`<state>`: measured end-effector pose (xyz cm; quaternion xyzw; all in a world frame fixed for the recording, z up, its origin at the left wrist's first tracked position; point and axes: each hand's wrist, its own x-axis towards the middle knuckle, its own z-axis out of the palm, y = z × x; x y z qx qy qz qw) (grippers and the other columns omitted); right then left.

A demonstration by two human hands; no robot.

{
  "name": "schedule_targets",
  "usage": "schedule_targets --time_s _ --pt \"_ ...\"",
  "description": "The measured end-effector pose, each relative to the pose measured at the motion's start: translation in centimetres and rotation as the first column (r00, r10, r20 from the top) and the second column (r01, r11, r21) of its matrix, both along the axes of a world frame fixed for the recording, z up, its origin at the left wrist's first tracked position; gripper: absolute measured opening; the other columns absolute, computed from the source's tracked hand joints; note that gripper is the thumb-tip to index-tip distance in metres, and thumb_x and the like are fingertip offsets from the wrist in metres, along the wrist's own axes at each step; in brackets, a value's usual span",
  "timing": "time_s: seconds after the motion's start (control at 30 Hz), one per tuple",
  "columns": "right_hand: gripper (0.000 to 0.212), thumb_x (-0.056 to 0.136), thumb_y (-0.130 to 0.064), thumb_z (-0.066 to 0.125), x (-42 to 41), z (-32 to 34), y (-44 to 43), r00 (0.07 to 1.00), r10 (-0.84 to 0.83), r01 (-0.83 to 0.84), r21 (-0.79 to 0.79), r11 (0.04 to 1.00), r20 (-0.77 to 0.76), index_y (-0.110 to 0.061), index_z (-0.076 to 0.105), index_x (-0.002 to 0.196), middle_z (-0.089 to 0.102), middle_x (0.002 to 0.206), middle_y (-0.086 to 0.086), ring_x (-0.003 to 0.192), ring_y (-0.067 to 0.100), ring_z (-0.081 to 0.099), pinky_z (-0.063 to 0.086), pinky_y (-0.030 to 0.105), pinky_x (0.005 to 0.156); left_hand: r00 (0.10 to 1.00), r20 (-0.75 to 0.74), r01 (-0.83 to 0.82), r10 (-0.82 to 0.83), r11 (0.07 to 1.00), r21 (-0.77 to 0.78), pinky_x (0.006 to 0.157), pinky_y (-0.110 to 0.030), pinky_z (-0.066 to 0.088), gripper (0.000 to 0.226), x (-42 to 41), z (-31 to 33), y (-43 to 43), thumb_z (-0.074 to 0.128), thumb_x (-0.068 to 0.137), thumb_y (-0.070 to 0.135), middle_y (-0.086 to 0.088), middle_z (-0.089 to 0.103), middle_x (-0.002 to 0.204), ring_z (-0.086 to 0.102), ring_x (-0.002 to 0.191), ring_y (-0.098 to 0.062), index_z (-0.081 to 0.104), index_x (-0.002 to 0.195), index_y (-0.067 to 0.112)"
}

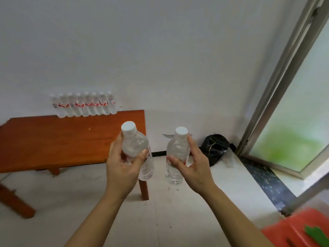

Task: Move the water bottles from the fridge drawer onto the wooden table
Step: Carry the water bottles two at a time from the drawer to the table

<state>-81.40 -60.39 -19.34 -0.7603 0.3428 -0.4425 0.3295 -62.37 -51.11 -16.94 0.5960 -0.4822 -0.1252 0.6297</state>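
I am carrying two water bottles upright, one in each hand, so the caps are staying up for setting them down. My left hand (122, 164) is gripping one bottle (137, 148); my right hand (192, 164) is gripping the other bottle (176, 157). Both are in the air near the wooden table (53, 139), where a row of bottles (83, 106) is standing at the wall edge, leaving the front free.

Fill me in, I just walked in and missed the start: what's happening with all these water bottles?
A person is carrying two capped water bottles, one per hand. The left hand grips one bottle around its upper body, and the right hand holds the other bottle just below its neck. Both are in the air, not yet set down. A row of bottles stands along the far edge of the wooden table.
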Motion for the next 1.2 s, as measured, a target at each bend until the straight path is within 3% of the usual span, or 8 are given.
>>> schedule_targets --time_s 0.13,0.33,0.47,0.7,0.8,0.93,1.0,1.2 --pt "0.081 0.087 -0.043 0.073 6.6 -0.1 -3.3 0.997 0.062 -0.064 0.043 0.997 0.048 -0.033 0.03 0.154 0.056 0.135 -0.022 0.122 -0.004 0.054 0.05 0.027 0.103 0.999 -0.01 -0.05 0.051 0.998 0.031 0.099 -0.049 0.052 0.071 6.1 -0.4 -1.6 0.077 0.082 0.023 0.003 0.054 0.13 0.056 0.121 -0.021 0.043 0.144 0.033" --pt "0.078 0.089 -0.039 0.073 16.4 -2.5 -9.6 0.985 0.154 -0.16 0.078 0.984 0.085 -0.04 0.029 0.153 0.054 0.138 -0.021 0.127 0.004 0.054 0.051 0.045 0.103 0.992 -0.01 -0.124 0.125 0.99 0.067 0.1 -0.048 0.051 0.072 14.4 -2.2 -5.8 0.079 0.081 0.021 0.008 0.056 0.129 0.057 0.12 -0.017 0.046 0.141 0.04" --pt "0.078 0.088 -0.039 0.073 22.8 -4.3 -15.1 0.971 0.222 -0.232 0.12 0.965 0.091 -0.05 0.027 0.15 0.054 0.13 -0.032 0.121 -0.002 0.055 0.053 0.042 0.101 0.988 -0.07 -0.133 0.139 0.987 0.087 0.099 -0.048 0.052 0.072 20.7 -3.2 -10.9 0.08 0.08 0.016 0.007 0.062 0.126 0.061 0.118 -0.017 0.048 0.141 0.036" --pt "0.076 0.088 -0.039 0.073 36.6 -4.5 -27.4 0.958 0.272 -0.282 0.129 0.951 0.094 -0.044 0.03 0.151 0.047 0.144 -0.027 0.13 -0.007 0.047 0.043 0.022 0.105 0.978 0.089 -0.202 0.19 0.967 0.155 0.103 -0.044 0.051 0.075 32.9 -2.3 -22.1 0.081 0.079 0.02 0.017 0.057 0.134 0.054 0.127 -0.009 0.045 0.144 0.032" --pt "0.08 0.085 -0.043 0.074 42.6 -3.3 -31.9 0.941 0.323 -0.334 0.127 0.934 0.098 -0.039 0.031 0.152 0.048 0.146 -0.021 0.131 -0.002 0.048 0.046 0.029 0.107 0.96 0.15 -0.262 0.238 0.951 0.164 0.102 -0.044 0.052 0.077 38.4 -1.8 -25.2 0.082 0.078 0.023 0.016 0.058 0.135 0.055 0.127 -0.009 0.044 0.145 0.029" --pt "0.085 0.082 -0.04 0.079 49.7 -2.5 -35.2 0.921 0.386 -0.39 0.127 0.912 0.057 -0.045 0.03 0.151 0.051 0.145 -0.019 0.13 0.002 0.051 0.05 0.035 0.105 0.914 0.216 -0.384 0.343 0.904 0.19 0.099 -0.041 0.05 0.075 44.7 -1.7 -27.1 0.073 0.072 0.058 0.033 0.051 0.128 0.053 0.122 -0.009 0.038 0.138 0.056" --pt "0.088 0.078 -0.042 0.081 53.1 -2.8 -36.7 0.911 0.412 -0.41 0.157 0.898 0.022 -0.053 0.028 0.148 0.054 0.141 -0.022 0.128 0.0 0.053 0.05 0.036 0.103 0.894 0.253 -0.422 0.37 0.885 0.196 0.094 -0.036 0.049 0.075 48.1 -2.0 -28.3 0.072 0.071 0.059 0.038 0.048 0.122 0.051 0.116 -0.005 0.034 0.135 0.063" --pt "0.092 0.075 -0.04 0.084 61.9 -5.8 -40.6 0.933 0.352 -0.322 0.25 0.913 -0.082 -0.047 0.029 0.149 0.054 0.109 -0.05 0.109 -0.015 0.057 0.047 0.012 0.092 0.912 0.202 -0.403 0.356 0.868 0.289 0.085 -0.037 0.055 0.082 60.2 -6.5 -33.4 0.081 0.076 0.033 0.008 0.059 0.123 0.058 0.107 -0.013 0.04 0.147 0.035"
